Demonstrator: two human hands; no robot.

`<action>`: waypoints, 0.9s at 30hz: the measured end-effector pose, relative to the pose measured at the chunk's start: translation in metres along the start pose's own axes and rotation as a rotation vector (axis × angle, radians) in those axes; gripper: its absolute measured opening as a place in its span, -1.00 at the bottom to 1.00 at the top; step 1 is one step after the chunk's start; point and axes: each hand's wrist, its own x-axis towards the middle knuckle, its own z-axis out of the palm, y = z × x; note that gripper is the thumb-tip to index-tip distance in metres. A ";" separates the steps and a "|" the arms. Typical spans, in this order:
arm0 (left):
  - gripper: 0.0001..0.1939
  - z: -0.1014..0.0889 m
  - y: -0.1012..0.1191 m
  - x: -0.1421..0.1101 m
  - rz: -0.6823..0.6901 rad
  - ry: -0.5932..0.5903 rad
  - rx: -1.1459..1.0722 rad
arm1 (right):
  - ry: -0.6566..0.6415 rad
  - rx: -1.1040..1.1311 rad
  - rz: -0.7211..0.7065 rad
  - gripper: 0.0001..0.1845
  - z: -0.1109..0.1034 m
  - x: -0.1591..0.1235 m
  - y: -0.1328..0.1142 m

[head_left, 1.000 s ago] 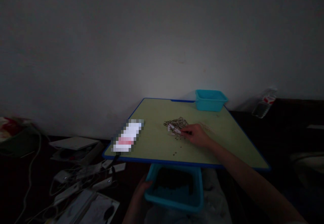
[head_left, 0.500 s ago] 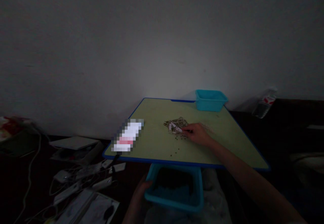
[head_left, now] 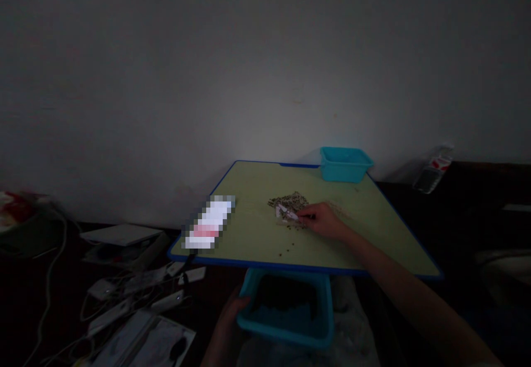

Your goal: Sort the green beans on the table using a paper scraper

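My right hand (head_left: pixel 324 220) reaches over the low table, its fingers pinched on a pale, crumpled strip (head_left: pixel 286 212) that looks like paper or plastic. The strip lies at the near edge of a spread of small dark grains (head_left: pixel 292 199); their kind is too small to tell. Below the table's front edge, my left hand (head_left: pixel 235 311) grips the left rim of a blue plastic bin (head_left: pixel 286 338), thumb over the edge. A dark mass, likely of similar grains, covers much of the bin's floor.
The blue-edged table (head_left: pixel 249 181) stands against the wall. A second blue bin (head_left: pixel 343 172) sits at its back right corner. A lit phone (head_left: pixel 209 223) lies at the left. Tangled cables and white power strips (head_left: pixel 110 314) cover the area at lower left.
My right hand has shifted very slightly left with the pale strip. My left hand and the bin it holds have stayed in place.
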 end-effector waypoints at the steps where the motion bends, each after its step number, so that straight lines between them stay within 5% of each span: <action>1: -0.33 0.001 0.001 -0.003 -0.012 0.009 0.000 | -0.008 0.012 0.008 -0.73 0.000 0.000 0.000; 12: -0.51 0.003 0.000 0.001 0.007 0.015 -0.009 | -0.057 0.051 -0.019 -0.77 -0.001 0.000 -0.002; 27: -0.36 0.008 0.004 -0.005 -0.001 -0.003 -0.020 | -0.059 0.106 0.005 -0.75 0.000 -0.001 -0.001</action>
